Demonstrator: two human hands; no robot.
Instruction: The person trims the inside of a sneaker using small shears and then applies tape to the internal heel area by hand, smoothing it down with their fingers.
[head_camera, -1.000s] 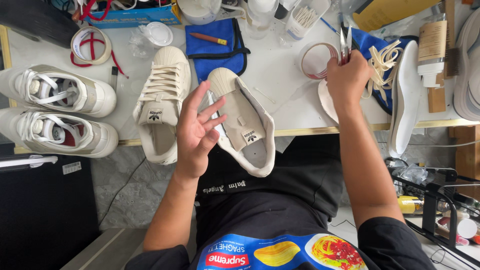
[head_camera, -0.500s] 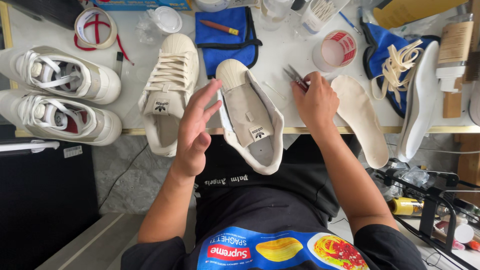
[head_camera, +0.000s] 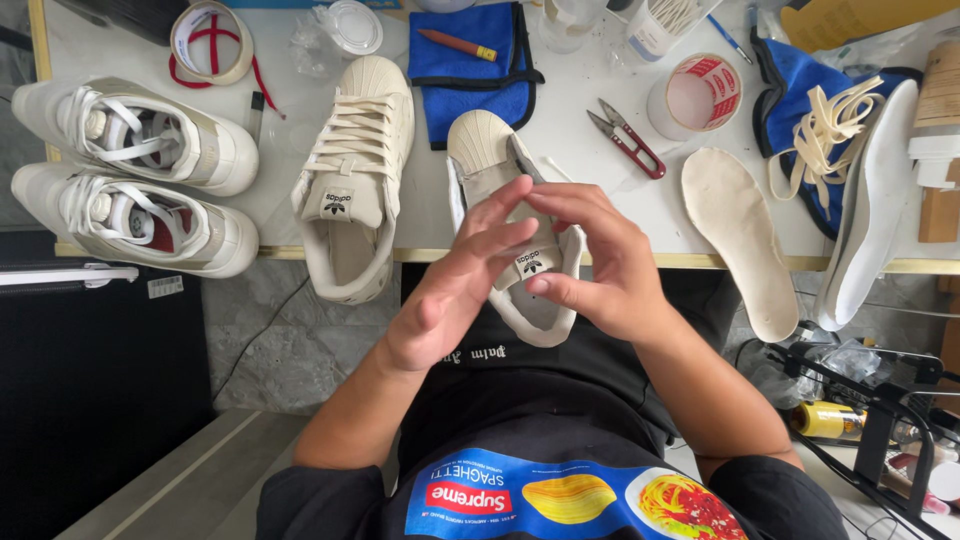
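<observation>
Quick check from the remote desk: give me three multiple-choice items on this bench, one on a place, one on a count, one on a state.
1. Where do the red-handled snips lie?
A. on the table right of the unlaced shoe
B. inside the laced cream shoe
C. on the floor

2. How many white sneakers sit at the far left?
A. one
B. two
C. four

3. How is the shoe under the left hand and right hand?
A. laced
B. laces out
C. boxed

Answers: 1 A, snips rest on bare tabletop; 2 B, a pair shows; 3 B, its eyelets are empty.

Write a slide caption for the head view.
Both hands, left and right, meet over an unlaced cream sneaker beside red snips.
</observation>
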